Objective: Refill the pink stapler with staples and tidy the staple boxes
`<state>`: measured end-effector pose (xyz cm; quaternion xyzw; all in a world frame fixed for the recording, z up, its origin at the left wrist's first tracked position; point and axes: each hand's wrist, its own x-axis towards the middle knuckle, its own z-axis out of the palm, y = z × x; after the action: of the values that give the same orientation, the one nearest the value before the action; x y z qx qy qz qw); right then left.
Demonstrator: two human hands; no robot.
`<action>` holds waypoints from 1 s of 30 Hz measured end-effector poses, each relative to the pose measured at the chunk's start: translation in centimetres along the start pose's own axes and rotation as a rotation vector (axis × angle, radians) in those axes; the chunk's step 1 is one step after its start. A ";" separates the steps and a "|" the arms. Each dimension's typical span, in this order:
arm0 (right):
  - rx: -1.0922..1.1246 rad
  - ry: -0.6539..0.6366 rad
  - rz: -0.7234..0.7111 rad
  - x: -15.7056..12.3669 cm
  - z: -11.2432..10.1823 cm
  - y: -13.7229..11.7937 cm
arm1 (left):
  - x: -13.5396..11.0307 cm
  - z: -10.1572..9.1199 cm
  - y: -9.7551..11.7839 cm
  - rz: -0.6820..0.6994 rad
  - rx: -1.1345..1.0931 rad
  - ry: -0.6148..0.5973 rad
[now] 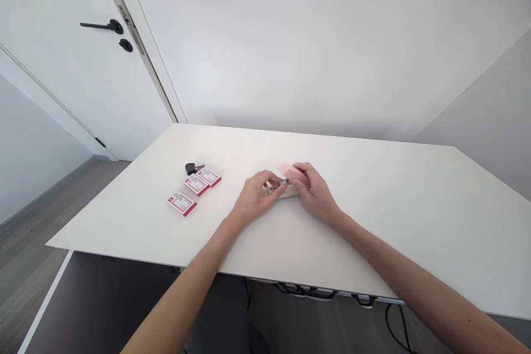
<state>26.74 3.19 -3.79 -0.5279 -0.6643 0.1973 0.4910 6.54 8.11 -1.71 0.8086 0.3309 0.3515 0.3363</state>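
A pale pink stapler (289, 172) lies near the middle of the white table (415, 215), its top swung up. My right hand (313, 191) is wrapped round the stapler's body from the right. My left hand (257, 196) pinches at the metal part (282, 183) of the stapler from the left, fingers curled together. Whether a strip of staples sits between the fingers is too small to tell.
Three small red and white staple boxes (194, 188) lie to the left of my hands, with a small black staple remover (193, 167) behind them. A white door with a black handle (102, 25) stands at the back left. Cables hang under the table's front edge.
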 end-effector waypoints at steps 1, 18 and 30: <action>0.005 0.006 0.006 0.0 0.0 0.0 | 0.0 0.0 0.0 -0.006 -0.004 -0.005; 0.437 -0.088 0.170 0.6 0.0 -0.2 | 0.0 0.4 -0.4 0.044 0.129 -0.059; 0.918 -0.115 0.343 1.7 -1.7 -0.6 | 0.1 0.5 -0.8 0.012 0.150 -0.068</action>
<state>27.98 4.05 -1.78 -0.3472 -0.4384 0.5766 0.5957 6.71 8.44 -2.51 0.8450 0.3399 0.3001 0.2836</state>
